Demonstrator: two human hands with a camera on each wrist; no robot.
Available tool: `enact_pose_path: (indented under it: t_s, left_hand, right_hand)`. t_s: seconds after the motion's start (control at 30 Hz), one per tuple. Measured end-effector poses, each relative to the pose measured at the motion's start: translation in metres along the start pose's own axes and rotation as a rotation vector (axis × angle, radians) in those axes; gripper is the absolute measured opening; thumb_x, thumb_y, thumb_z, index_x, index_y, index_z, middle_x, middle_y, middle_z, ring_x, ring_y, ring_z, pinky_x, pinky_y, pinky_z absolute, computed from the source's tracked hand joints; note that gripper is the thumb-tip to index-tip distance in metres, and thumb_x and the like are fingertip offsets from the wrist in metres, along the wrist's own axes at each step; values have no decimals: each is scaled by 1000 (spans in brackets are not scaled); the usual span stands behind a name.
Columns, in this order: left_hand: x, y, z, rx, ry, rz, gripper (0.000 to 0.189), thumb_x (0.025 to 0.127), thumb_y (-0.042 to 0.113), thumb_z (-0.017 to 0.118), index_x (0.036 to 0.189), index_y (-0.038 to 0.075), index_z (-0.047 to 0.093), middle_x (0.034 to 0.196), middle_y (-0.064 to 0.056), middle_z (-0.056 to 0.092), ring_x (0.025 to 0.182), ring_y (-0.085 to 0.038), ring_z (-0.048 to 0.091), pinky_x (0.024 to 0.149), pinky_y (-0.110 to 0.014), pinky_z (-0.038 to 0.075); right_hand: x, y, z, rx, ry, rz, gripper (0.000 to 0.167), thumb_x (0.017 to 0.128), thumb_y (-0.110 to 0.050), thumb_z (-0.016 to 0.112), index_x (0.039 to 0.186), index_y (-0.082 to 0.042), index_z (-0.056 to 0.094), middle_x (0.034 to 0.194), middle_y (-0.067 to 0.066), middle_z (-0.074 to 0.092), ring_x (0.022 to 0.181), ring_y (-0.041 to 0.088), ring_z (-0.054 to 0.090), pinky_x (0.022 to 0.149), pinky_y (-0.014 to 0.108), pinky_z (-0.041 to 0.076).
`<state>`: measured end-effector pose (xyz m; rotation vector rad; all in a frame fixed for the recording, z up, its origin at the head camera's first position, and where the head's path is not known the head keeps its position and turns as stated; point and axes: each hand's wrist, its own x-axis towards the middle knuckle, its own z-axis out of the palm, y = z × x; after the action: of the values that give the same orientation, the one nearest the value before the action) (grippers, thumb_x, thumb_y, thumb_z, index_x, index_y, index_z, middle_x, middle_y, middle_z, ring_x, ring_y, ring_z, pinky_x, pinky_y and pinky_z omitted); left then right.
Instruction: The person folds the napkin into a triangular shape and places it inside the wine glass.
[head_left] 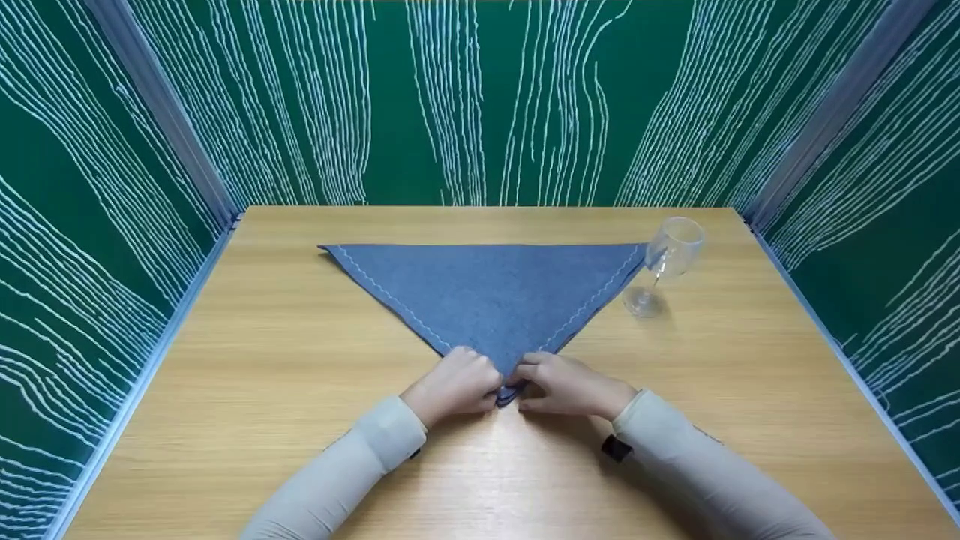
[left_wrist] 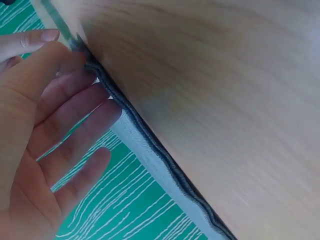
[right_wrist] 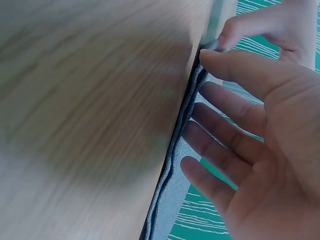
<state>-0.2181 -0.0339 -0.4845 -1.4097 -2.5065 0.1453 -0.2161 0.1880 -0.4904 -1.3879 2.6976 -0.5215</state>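
Observation:
A blue-grey cloth napkin (head_left: 495, 292), folded into a triangle with pale stitching along its two slanting sides, lies on the table with its point toward me. My left hand (head_left: 457, 382) pinches the left edge close to that point. On the other side, my right hand (head_left: 566, 384) holds the right edge near the same tip. The layered napkin edge (left_wrist: 150, 137) runs past the left fingertips in the left wrist view. In the right wrist view, the thumb touches the layered edge (right_wrist: 167, 170), with the other fingers spread along it; the cloth partly hides the fingertips.
A clear stemmed wine glass (head_left: 676, 247) stands upright at the napkin's right corner, its bowl overlapping that corner in the head view. The wooden table (head_left: 247, 352) is bounded by green, white-lined walls (head_left: 390, 112) at the back and sides.

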Motion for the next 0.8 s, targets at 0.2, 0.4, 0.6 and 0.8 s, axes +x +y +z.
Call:
enact_pose_path:
  t_s: [0.2, 0.4, 0.6, 0.8]
  left_hand:
    - [-4, -6, 4, -118, 31, -15, 23, 83, 26, 72, 64, 20, 60, 64, 7, 60, 55, -13, 54, 52, -31, 49]
    - [-5, -10, 4, -241, -30, -86, 19, 88, 30, 69, 74, 18, 68, 73, 7, 62, 61, -12, 56, 58, -32, 52]
    - [-4, -11, 2, -306, -102, -139, 18, 90, 35, 69, 82, 19, 73, 81, 8, 65, 71, -13, 62, 66, -33, 54]
    - [-3, -13, 0, -363, -151, -171, 23, 95, 39, 66, 88, 20, 77, 88, 6, 68, 79, -14, 65, 75, -35, 54]
  right_hand:
    - [1, -1, 3, -59, 19, 12, 32, 82, -29, 82, 106, -12, 69, 98, 2, 61, 87, 17, 59, 76, 36, 54]
    - [5, -5, 6, -110, 77, 10, 28, 85, -35, 80, 98, -13, 70, 90, -1, 57, 77, 14, 54, 68, 33, 50]
    - [9, -6, 8, -125, 140, -9, 14, 91, -27, 75, 94, -14, 72, 86, 0, 58, 75, 16, 55, 67, 35, 50]
    - [13, -6, 8, -118, 136, -12, 10, 94, -22, 71, 94, -12, 72, 86, 2, 58, 76, 17, 56, 67, 36, 51]
